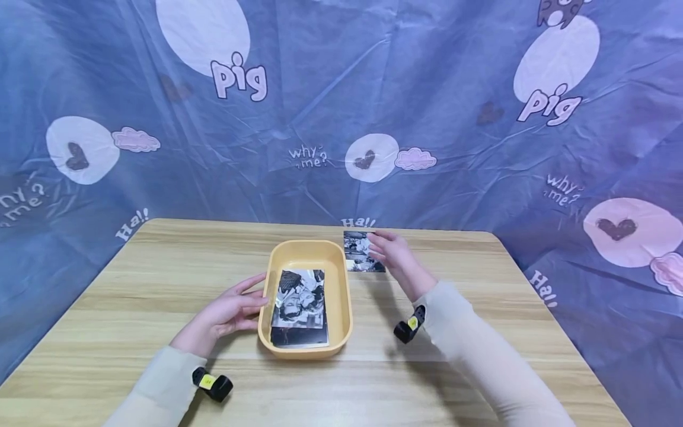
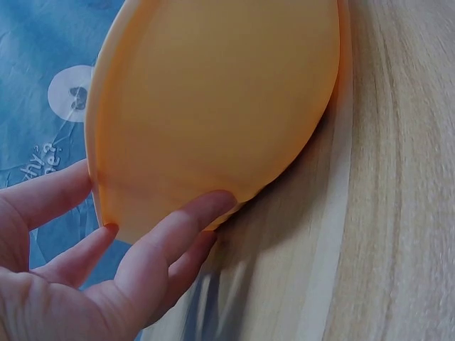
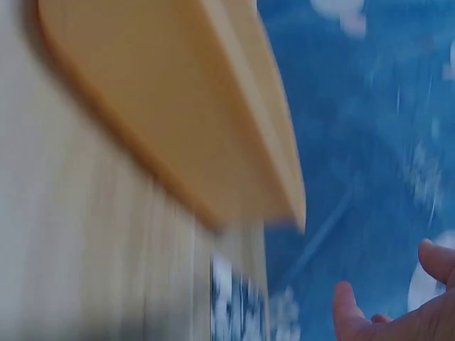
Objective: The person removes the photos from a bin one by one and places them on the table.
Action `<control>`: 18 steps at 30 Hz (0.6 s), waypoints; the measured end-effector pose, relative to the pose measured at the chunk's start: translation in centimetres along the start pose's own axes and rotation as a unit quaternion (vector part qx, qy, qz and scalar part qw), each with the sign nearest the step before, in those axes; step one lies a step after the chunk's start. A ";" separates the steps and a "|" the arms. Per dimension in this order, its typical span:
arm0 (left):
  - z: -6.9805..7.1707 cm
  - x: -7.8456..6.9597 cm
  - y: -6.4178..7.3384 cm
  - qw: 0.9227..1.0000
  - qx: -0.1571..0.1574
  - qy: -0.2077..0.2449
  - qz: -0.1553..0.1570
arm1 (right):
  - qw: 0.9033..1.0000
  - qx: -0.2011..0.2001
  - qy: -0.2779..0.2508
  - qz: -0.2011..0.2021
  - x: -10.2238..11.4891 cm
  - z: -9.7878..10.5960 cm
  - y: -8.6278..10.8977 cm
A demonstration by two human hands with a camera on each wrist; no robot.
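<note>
A yellow-orange plastic tray (image 1: 337, 296) stands on the wooden table, holding black-and-white photo prints (image 1: 300, 299) that overlap one another. My left hand (image 1: 235, 308) touches the tray's left side; in the left wrist view its fingertips (image 2: 217, 204) lie against the outer wall with the fingers spread. Behind the tray's right corner, another black-and-white photo (image 1: 356, 252) lies flat near the table's far edge. Over that photo's right side hovers my right hand (image 1: 397, 261), fingers loosely extended and nothing held. The right wrist view is blurred, showing the tray wall (image 3: 163, 106) and part of this hand (image 3: 398, 320).
The wooden table (image 1: 160, 279) ends at a blue patterned cloth (image 1: 299, 118) hanging behind it and along both sides. Each wrist wears a black camera with a yellow label, the left one (image 1: 213, 384) and the right one (image 1: 409, 325).
</note>
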State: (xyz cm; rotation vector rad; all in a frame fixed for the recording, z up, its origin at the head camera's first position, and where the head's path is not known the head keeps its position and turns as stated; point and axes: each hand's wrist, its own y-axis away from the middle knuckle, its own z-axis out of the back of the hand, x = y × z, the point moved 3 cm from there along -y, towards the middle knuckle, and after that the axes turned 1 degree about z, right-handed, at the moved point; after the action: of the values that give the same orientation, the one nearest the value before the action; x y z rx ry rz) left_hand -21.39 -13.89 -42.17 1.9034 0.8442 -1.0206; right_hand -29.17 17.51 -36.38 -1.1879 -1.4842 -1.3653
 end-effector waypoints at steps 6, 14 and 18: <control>0.1 0.1 -0.1 1.000 -0.001 0.001 0.003 | 0.999 0.042 -0.005 0.010 -0.8 -4.3 3.5; 0.4 -0.1 -0.3 1.000 -0.009 -0.004 0.001 | 0.996 0.080 0.032 -0.020 -3.3 -8.4 5.9; 0.4 -0.2 -0.4 1.000 -0.006 -0.001 0.002 | 0.994 0.065 0.065 -0.053 -4.8 -9.4 6.1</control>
State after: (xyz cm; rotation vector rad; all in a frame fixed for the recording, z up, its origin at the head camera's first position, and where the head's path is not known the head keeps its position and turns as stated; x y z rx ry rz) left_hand -21.93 -14.14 -42.30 1.8923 0.8421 -1.0122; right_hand -22.51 7.46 -38.26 -0.9332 -1.5365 -1.3676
